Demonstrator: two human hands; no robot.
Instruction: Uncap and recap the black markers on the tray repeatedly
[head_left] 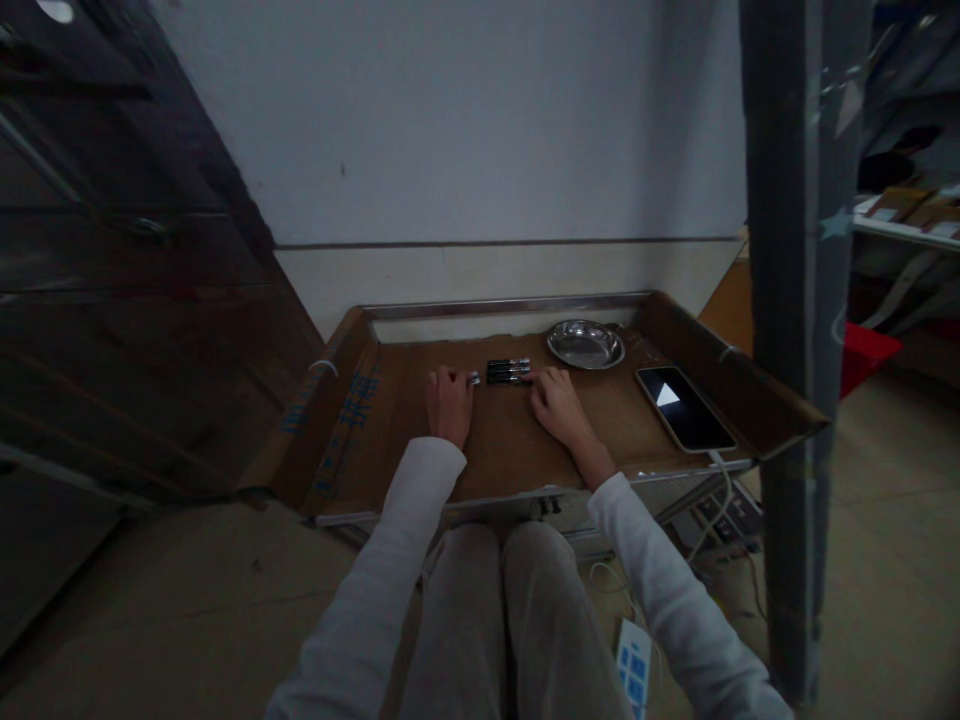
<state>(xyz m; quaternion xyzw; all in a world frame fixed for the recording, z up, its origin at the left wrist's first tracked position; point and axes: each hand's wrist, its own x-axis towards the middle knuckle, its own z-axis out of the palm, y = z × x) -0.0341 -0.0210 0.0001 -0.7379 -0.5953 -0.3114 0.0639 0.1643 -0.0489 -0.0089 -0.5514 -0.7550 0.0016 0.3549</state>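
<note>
Several short black tubes (508,371) with shiny ends lie side by side in a stack-like row on the brown cardboard surface (517,450); their exact kind is too small to tell. My left hand (451,402) rests left of them, fingers curled and closed around a small silver-ended piece (474,378) that mostly hides behind the fingers. On the other side, my right hand (555,402) lies palm down. Its index finger stretches out to the right end of the nearest tube, while the other fingers bend underneath.
Behind my right hand sits a round metal dish (585,344). A phone (685,408) with a white cable lies at the right. Raised cardboard flaps border the left and right sides. A grey pillar (787,350) stands right of the table, and a power strip (634,668) lies below.
</note>
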